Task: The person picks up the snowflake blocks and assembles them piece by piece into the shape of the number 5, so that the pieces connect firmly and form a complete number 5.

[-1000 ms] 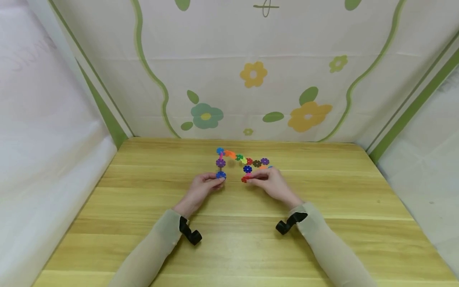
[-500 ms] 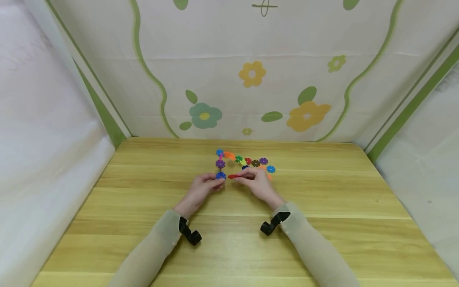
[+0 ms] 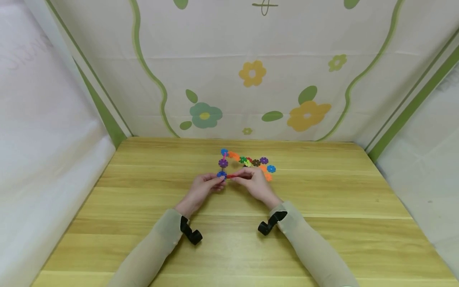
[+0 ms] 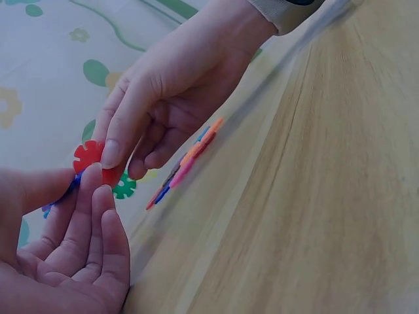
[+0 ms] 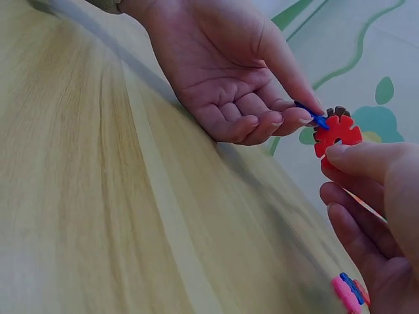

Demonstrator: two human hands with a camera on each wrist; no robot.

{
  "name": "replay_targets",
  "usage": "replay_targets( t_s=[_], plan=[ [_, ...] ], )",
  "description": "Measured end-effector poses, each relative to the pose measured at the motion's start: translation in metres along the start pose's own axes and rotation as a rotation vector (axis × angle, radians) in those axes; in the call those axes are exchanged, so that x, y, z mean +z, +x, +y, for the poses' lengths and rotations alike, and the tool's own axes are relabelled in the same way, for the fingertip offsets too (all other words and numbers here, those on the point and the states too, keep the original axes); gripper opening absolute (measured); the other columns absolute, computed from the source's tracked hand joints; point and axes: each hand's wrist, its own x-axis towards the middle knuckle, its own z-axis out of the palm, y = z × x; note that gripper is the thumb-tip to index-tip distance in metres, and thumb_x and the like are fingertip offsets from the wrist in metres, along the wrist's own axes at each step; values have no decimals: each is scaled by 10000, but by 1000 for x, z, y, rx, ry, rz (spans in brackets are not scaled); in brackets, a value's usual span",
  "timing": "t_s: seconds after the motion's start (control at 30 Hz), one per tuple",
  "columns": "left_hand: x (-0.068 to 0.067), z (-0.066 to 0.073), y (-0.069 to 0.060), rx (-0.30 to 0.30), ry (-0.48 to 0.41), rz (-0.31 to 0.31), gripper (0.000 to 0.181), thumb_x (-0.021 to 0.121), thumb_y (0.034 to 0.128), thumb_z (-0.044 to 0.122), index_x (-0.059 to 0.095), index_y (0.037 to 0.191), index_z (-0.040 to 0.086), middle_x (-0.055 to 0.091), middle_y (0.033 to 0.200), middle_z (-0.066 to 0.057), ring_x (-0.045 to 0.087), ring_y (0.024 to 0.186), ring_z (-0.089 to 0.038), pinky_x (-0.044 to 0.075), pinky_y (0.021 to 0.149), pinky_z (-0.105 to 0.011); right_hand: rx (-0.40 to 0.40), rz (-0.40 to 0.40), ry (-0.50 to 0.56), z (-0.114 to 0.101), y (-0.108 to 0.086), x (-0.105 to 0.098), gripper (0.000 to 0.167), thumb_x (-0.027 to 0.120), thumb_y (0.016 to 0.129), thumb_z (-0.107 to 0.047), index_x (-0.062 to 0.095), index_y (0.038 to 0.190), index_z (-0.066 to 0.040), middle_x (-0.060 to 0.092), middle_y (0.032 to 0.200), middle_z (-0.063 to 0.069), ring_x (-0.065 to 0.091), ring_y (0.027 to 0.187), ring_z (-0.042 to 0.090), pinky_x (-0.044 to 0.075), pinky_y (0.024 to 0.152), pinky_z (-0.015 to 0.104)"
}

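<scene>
Flower-printed white fabric (image 3: 201,67) hangs behind a wood-grain table (image 3: 229,247). At left, the left hand (image 3: 201,190) pinches a dark-blue notched disc (image 3: 221,174) — the near end of a multicoloured disc chain (image 3: 233,156). Next, the right hand (image 3: 256,184) pinches a red notched disc (image 5: 338,134) (its rim touching the blue one). Farther right sit brown (image 3: 255,162), purple (image 3: 263,160), orange (image 3: 267,175) and light-blue discs (image 3: 271,169) — grouped just beyond that hand.

It's a booth-like nook here: creased, flower-printed sheeting (image 3: 215,40) beyond the left hand (image 3: 205,187) and right hand (image 3: 256,184), wood-grain tabletop (image 3: 229,251) beneath.
</scene>
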Motion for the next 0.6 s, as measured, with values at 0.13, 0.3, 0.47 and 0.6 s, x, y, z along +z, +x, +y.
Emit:
replay_targets(
  t_s=[0.13, 0.3, 0.47, 0.6],
  plan=[
    [-1, 0, 0, -3, -1, -11, 240, 662, 1012, 129, 671, 1084, -100, 725, 1028, -200, 697, 937, -275, 570, 886, -366, -15, 1, -20, 0, 0, 0, 90, 764, 926, -88, 796, 1005, -116, 759, 971, -17, 724, 932, 176, 575, 865, 339],
    [-1, 1, 1, -12, 17, -31, 251, 668, 1011, 146, 669, 1077, -96, 722, 1028, -188, 696, 937, -270, 570, 888, -367, -17, -4, -34, -3, -1, -1, 80, 756, 935, -101, 799, 998, -125, 759, 965, -25, 718, 932, 168, 574, 864, 340],
    [-2, 1, 2, -21, 31, -55, 222, 665, 1013, 144, 661, 1034, -77, 716, 1042, -200, 694, 961, -277, 562, 909, -381, -18, -19, -26, -4, -2, -2, 91, 751, 938, -95, 801, 1005, -131, 760, 975, -22, 718, 939, 171, 572, 869, 344],
    [-4, 0, 2, -12, 67, -69, 234, 678, 1008, 165, 668, 1034, -67, 720, 1055, -196, 696, 988, -277, 560, 916, -377, -26, -23, -19, -5, -2, -2, 92, 754, 937, -107, 803, 1013, -127, 760, 980, -12, 719, 937, 183, 573, 862, 341]
  ],
)
